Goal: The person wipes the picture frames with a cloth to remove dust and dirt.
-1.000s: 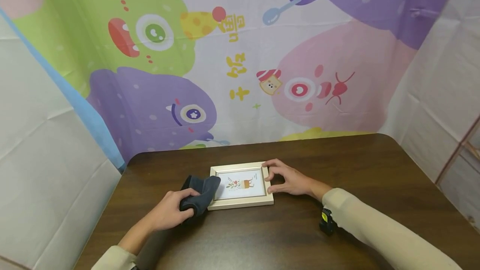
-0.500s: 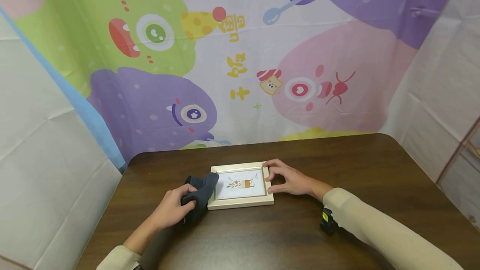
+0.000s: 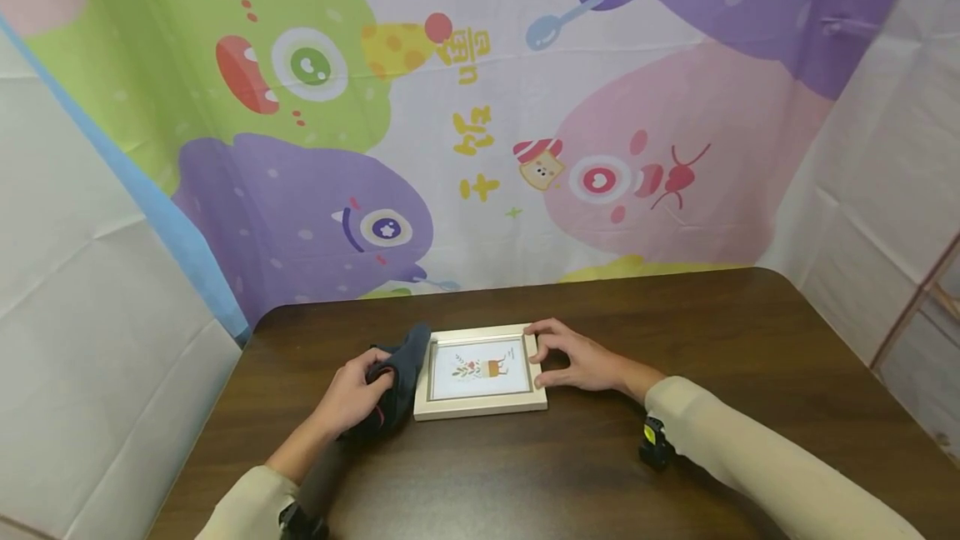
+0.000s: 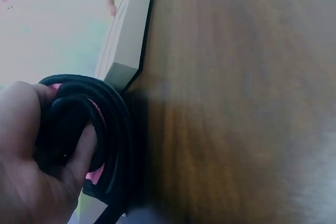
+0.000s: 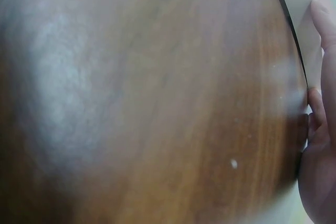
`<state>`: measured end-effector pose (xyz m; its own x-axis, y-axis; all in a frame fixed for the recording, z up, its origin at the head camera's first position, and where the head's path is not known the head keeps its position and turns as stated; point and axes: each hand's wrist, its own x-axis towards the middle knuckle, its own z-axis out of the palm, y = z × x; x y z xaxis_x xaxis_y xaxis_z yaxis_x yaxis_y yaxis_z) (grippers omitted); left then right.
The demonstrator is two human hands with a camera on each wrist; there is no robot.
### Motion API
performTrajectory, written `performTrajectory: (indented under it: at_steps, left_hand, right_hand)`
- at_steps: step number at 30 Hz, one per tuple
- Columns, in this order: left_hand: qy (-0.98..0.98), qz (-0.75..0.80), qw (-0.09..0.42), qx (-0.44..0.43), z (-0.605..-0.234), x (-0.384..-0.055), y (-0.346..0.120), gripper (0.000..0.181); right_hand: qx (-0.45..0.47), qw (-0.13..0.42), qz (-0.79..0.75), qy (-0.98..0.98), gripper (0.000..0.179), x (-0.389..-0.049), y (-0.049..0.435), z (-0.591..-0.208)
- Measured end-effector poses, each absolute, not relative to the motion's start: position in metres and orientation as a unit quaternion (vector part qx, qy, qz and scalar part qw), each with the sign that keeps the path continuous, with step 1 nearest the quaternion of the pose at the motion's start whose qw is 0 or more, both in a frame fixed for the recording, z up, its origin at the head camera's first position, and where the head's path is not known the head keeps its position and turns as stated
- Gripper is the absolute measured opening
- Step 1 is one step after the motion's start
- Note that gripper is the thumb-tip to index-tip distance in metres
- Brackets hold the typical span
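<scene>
Clearly, the cream-coloured rectangular picture frame [image 3: 480,408] is lying flat near the middle of the dark brown wooden table [image 3: 525,486]. Inside it one sees a white sheet [image 3: 442,386] with a small drawing of leaves, turned sideways. At the frame's left side there is a dark, bunched soft cloth [image 3: 406,382], which shows some pink at its folds in the left wrist view; whether it touches the edge, I cannot tell. The left hand [image 3: 351,397] pinches this cloth between thumb and bent fingers. The right hand [image 3: 587,362] is half closed, its curved fingers and thumb holding the right edge of the frame. Both arms wear beige sleeves [image 3: 757,448], with a small black device [image 3: 654,444] at the right wrist. Behind the table hangs a fabric backdrop [image 3: 495,248] with colourful cartoon creatures.
</scene>
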<state>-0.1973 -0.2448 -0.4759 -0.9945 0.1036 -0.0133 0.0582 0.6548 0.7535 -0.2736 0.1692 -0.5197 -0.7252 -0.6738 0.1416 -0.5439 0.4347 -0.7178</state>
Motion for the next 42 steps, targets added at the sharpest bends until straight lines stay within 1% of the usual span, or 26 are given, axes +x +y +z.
performTrajectory:
  at_steps: [2, 3, 5, 9, 10, 14, 17, 21, 29, 34, 38, 42]
  left_hand:
    - [0.91, 0.412, 0.021, 0.043, -0.478, -0.204, -0.245, 0.018]
    - [0.909, 0.413, 0.008, 0.053, -0.484, -0.211, -0.247, 0.018]
    - [0.906, 0.419, 0.004, 0.053, -0.49, -0.221, -0.249, 0.021]
    - [0.899, 0.435, -0.001, 0.046, -0.517, -0.25, -0.262, 0.025]
    - [0.9, 0.435, 0.01, 0.032, -0.522, -0.257, -0.263, 0.026]
    - [0.9, 0.436, 0.025, 0.015, -0.555, -0.288, -0.277, 0.026]
    - [0.902, 0.431, 0.036, 0.009, -0.564, -0.299, -0.28, 0.026]
    - [0.902, 0.43, 0.038, 0.001, -0.562, -0.299, -0.279, 0.024]
    - [0.911, 0.412, 0.028, 0.006, -0.564, -0.296, -0.281, 0.024]
    - [0.909, 0.415, 0.036, 0.013, -0.565, -0.289, -0.283, 0.022]
    - [0.908, 0.416, 0.036, 0.025, -0.553, -0.27, -0.278, 0.024]
    - [0.9, 0.433, 0.03, 0.025, -0.518, -0.235, -0.259, 0.027]
  right_hand:
    - [-0.363, 0.079, -0.39, 0.842, 0.022, -0.274, 0.17, -0.52]
    - [-0.364, 0.077, -0.39, 0.842, 0.022, -0.274, 0.17, -0.52]
    - [-0.364, 0.075, -0.388, 0.843, 0.022, -0.273, 0.17, -0.519]
    - [-0.361, 0.081, -0.389, 0.843, 0.022, -0.272, 0.169, -0.518]
    - [-0.361, 0.082, -0.391, 0.843, 0.023, -0.272, 0.169, -0.518]
    - [-0.369, 0.076, -0.388, 0.841, 0.022, -0.272, 0.168, -0.518]
    - [-0.374, 0.071, -0.382, 0.842, 0.022, -0.273, 0.169, -0.519]
    - [-0.37, 0.074, -0.384, 0.842, 0.023, -0.272, 0.169, -0.518]
    - [-0.367, 0.075, -0.385, 0.844, 0.023, -0.273, 0.17, -0.519]
    - [-0.369, 0.074, -0.384, 0.843, 0.022, -0.274, 0.17, -0.521]
    - [-0.368, 0.078, -0.388, 0.841, 0.023, -0.275, 0.169, -0.522]
    - [-0.371, 0.077, -0.388, 0.84, 0.023, -0.276, 0.169, -0.523]
